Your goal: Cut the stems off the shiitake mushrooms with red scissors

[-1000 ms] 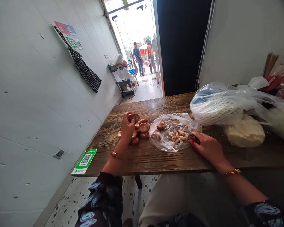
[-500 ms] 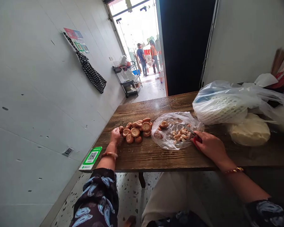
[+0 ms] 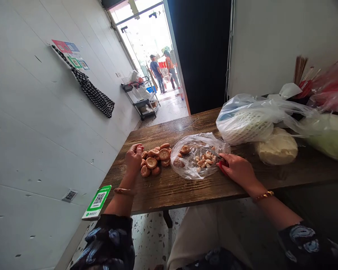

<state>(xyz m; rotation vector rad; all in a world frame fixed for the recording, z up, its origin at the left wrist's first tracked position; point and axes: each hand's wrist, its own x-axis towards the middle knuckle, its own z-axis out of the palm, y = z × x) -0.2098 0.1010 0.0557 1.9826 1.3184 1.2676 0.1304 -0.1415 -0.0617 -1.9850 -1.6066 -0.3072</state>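
Observation:
My right hand grips red-handled scissors, their metal blades pointing left over an open clear plastic bag. Inside the bag lie cut mushroom stems and a few whole brown mushrooms. Left of the bag is a pile of brown mushroom caps, several with pale undersides up. At the pile's left edge, my left hand has its fingers curled together. Whatever may be in those fingers is hidden from me.
Everything lies on a dark wooden table. A green QR-code card is at its left edge. To the right are a plastic bag with netted produce, a pale wrapped lump and chopsticks. Two people stand outside the doorway.
My left hand has lifted slightly, toward the table's far side, along the left edge of the pile. My right hand keeps the scissors over the bag. The whole view has turned rightward.

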